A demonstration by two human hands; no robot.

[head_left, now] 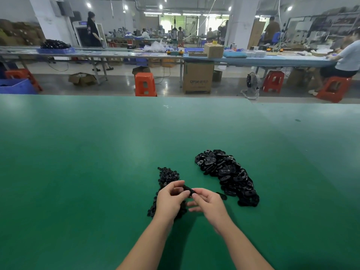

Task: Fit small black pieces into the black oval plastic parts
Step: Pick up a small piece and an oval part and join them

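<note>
**Two black heaps hem in my hands on the green bench**

My left hand (171, 199) hangs over the heap of small black pieces (167, 177), my right hand (208, 203) just beside the pile of oval parts (228, 174). Both pinch one black part (189, 190) between them. A strip of bare green table (78, 162) runs between the two heaps. The mat lies free far to my left, to the right beyond the ovals, and ahead to the far edge.

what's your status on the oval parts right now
Left hand and right hand both pinch one oval part. Small pieces pile left, oval parts pile right. Nothing in the way.
</note>
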